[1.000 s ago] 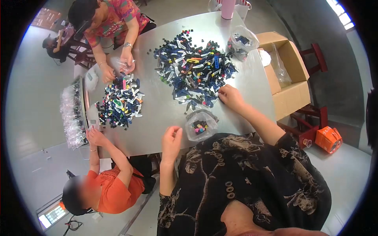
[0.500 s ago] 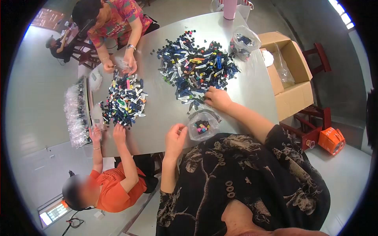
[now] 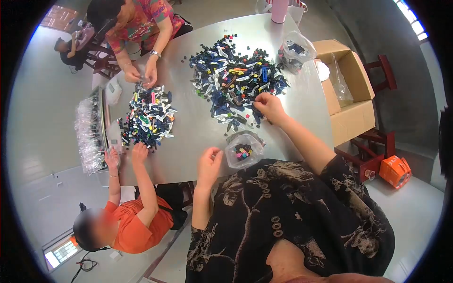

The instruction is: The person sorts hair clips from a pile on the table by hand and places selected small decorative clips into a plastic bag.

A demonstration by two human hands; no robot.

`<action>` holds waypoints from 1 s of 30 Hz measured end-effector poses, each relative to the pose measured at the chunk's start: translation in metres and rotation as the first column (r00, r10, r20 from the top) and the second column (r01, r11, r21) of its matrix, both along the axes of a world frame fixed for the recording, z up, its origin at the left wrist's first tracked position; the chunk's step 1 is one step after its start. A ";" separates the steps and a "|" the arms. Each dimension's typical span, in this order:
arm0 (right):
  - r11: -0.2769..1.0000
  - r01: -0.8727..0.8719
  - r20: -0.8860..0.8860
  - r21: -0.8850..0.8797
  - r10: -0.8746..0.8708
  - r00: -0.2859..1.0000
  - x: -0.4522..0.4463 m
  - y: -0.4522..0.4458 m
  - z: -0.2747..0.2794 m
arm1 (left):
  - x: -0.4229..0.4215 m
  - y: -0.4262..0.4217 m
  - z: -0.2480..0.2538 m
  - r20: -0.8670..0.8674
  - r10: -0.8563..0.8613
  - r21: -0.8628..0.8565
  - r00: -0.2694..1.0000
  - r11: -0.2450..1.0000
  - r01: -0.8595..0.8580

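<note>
Right hand (image 3: 270, 106): shifted from the clip heap (image 3: 231, 82)'s near end to its right side, apparently picking there; fingertips together, any held piece too small to tell. Left hand (image 3: 209, 166): loosely curled, grip unclear, beside clear bag (image 3: 234, 162). Surface: metal table (image 3: 309, 101), bearing heap. Room: cardboard box (image 3: 351, 118), red stool (image 3: 388, 75).

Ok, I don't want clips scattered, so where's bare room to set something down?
Bare metal tabletop shows between the larger hair-clip pile and the smaller pile, and between the larger pile and the cardboard box. It's crowded at the right hand and beside the nearest plastic bag.
</note>
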State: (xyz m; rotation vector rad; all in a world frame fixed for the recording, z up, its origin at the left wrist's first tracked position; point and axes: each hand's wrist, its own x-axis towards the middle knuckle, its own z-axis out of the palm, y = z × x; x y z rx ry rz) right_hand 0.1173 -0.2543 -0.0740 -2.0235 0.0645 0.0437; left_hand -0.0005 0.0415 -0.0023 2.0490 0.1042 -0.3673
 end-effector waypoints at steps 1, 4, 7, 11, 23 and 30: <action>0.991 0.043 -0.096 0.126 -0.031 0.995 0.000 -0.003 0.002 | 0.001 0.000 -0.002 -0.003 -0.001 -0.001 1.000 1.000 0.001; 0.970 0.095 -0.092 0.222 -0.076 0.993 -0.001 -0.008 -0.010 | 0.004 -0.001 -0.005 -0.021 -0.006 -0.029 1.000 1.000 0.005; 0.934 0.139 -0.193 0.330 -0.077 0.978 -0.001 -0.009 -0.004 | 0.007 -0.006 -0.002 -0.006 -0.024 0.009 1.000 1.000 0.024; 0.767 0.254 -0.322 0.590 -0.066 0.945 0.001 -0.004 0.020 | 0.008 -0.006 -0.004 -0.029 -0.026 -0.001 0.999 1.000 0.026; 0.983 -0.111 -0.032 0.145 0.117 0.993 -0.042 0.008 0.046 | 0.004 -0.004 -0.005 -0.029 0.000 0.000 1.000 1.000 0.000; 0.856 -0.503 0.104 0.118 0.493 0.864 -0.052 0.020 0.133 | 0.006 -0.006 -0.003 -0.021 -0.033 0.042 0.999 0.999 0.034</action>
